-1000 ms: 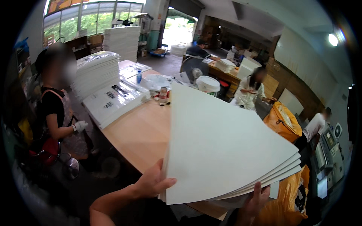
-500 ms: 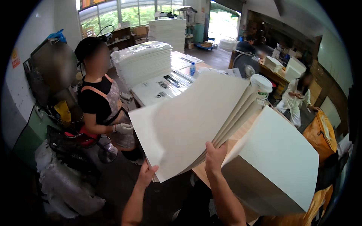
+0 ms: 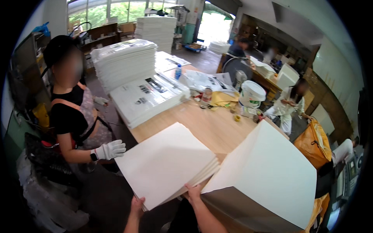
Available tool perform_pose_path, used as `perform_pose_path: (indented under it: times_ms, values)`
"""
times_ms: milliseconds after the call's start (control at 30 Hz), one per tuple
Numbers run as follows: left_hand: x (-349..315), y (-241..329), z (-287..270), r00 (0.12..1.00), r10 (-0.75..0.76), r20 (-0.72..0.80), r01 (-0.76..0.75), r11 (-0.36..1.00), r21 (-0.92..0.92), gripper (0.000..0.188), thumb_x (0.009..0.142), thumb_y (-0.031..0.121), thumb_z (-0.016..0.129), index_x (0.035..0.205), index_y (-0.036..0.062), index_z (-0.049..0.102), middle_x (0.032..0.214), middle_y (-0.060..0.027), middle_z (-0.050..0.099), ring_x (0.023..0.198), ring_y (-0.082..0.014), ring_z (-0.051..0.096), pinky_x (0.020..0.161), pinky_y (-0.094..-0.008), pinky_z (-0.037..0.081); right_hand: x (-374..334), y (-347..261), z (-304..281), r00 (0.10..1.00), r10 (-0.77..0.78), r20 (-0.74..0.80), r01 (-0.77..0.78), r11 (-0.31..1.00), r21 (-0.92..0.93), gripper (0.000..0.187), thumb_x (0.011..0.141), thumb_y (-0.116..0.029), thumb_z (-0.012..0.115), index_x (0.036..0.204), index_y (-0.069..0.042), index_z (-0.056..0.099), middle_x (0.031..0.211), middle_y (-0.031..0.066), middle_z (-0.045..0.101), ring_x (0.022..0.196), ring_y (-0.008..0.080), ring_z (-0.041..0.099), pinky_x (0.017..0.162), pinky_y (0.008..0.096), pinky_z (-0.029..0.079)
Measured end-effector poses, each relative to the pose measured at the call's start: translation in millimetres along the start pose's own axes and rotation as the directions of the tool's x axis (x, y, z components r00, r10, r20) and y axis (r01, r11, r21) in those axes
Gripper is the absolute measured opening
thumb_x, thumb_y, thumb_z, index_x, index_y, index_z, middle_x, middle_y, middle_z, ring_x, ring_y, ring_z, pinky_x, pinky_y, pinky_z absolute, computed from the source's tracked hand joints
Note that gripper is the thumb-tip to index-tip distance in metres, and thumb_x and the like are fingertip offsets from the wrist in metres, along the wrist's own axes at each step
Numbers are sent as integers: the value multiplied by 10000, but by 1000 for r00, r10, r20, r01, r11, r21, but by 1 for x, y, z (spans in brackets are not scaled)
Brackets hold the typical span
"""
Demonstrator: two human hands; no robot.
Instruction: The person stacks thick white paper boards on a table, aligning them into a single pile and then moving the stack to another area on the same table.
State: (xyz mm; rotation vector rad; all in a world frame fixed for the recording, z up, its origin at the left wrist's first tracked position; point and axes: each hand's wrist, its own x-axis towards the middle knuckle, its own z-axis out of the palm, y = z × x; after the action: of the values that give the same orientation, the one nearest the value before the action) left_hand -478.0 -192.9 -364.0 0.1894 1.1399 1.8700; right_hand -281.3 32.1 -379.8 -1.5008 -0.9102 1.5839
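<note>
Both hands [image 3: 193,193] grip white sheet stack [image 3: 167,163].

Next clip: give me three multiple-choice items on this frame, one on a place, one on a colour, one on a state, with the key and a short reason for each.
1. Where does the white bucket stand?
A. on the wooden table, by the fan
B. on the floor
C. on the tall sheet stack

2. What colour is the glove on the co-worker's hand?
A. blue
B. white
C. black

3. How is the small stack of white sheets held?
A. lying untouched on the table
B. rolled into a tube
C. gripped at its near edge by both hands

Key: 1 A, the bucket sits on the wooden table beside the fan. 2 B, the glove is plainly white. 3 C, the left hand and right hand grip the near edge.
</note>
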Motion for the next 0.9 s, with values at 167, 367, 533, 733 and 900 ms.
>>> perform_pose_path:
  times_ms: [167, 367, 533, 733, 900]
  values:
    - [72, -14, 40, 992, 50, 113, -53, 998, 25, 571, 913, 67, 649, 1437, 4, 431, 1312, -139, 609, 1194, -287, 627, 1045, -431, 518, -38, 16, -59, 969, -95, 227, 163, 939, -302, 552, 866, -305, 803, 1248, 51, 622, 1072, 121, 677, 990, 237, 636, 885, 375, 531]
    - [161, -29, 75, 991, -16, 132, 25, 997, -69, 484, 966, 46, 558, 1430, -16, 438, 1312, -155, 614, 1194, -316, 632, 1032, -440, 526, -169, 10, -188, 940, 91, 330, -36, 985, -171, 367, 1027, -313, 632, 904, 25, 704, 845, 96, 696, 826, 194, 673, 734, 324, 547]
    - [185, -44, 87, 998, -34, 60, 41, 993, -110, 478, 1033, 131, 556, 1478, 15, 424, 1372, -139, 593, 1245, -320, 608, 1045, -463, 514, -249, 25, -338, 997, 28, -68, -18, 990, 143, 311, 1000, -214, 648, 1209, 16, 643, 1136, 164, 698, 1006, 299, 715, 840, 400, 609]
    - [134, -33, 111, 827, 513, -228, -156, 600, 784, 529, 1025, 185, 580, 1500, -1, 442, 1398, -188, 578, 1329, -297, 536, 1100, -396, 436, -289, -17, -478, 777, -250, -578, 203, 968, -146, 143, 946, -116, 662, 880, 3, 704, 769, 54, 672, 665, 134, 614, 608, 293, 506]
    - [-19, 50, 320, 856, 299, 422, -395, 904, 161, 643, 1081, 402, 425, 1556, -26, 354, 1554, -225, 466, 1454, -300, 435, 1217, -393, 278, -325, -140, -500, 243, -443, -863, 512, 814, -274, 357, 1095, -319, 504, 1044, -11, 676, 982, 68, 672, 931, 169, 606, 864, 332, 485]
